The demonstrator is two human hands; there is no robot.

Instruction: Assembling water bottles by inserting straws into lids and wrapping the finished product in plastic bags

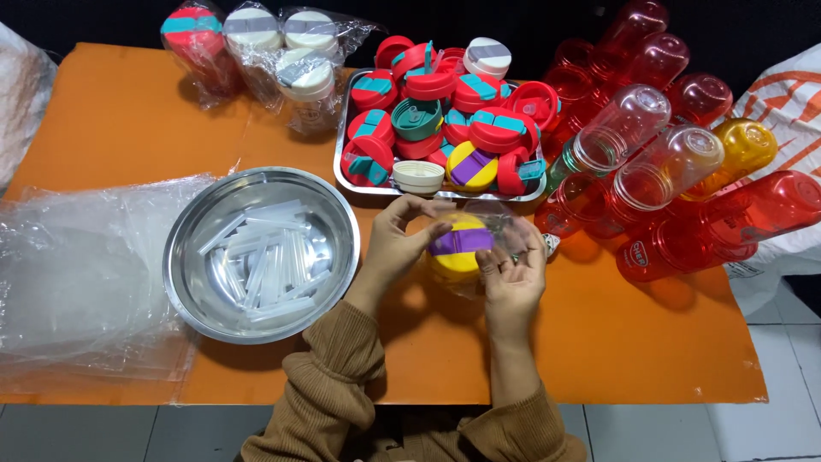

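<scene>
Orange tabletop (616, 342) under everything, with a round steel bowl (192, 282) of clear plastic straws (261, 261) off to my left and a metal tray (363, 184) piled with red-and-teal lids just beyond my hands. Both my left hand (395, 244) and right hand (513, 274) are closed around a yellow bottle lid with a purple flap (457, 246), half inside a clear plastic bag (505, 229), above the table's middle.

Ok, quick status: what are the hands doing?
Both hands, left and right, hold a yellow-purple lid in a clear bag. Nothing blocking.
</scene>
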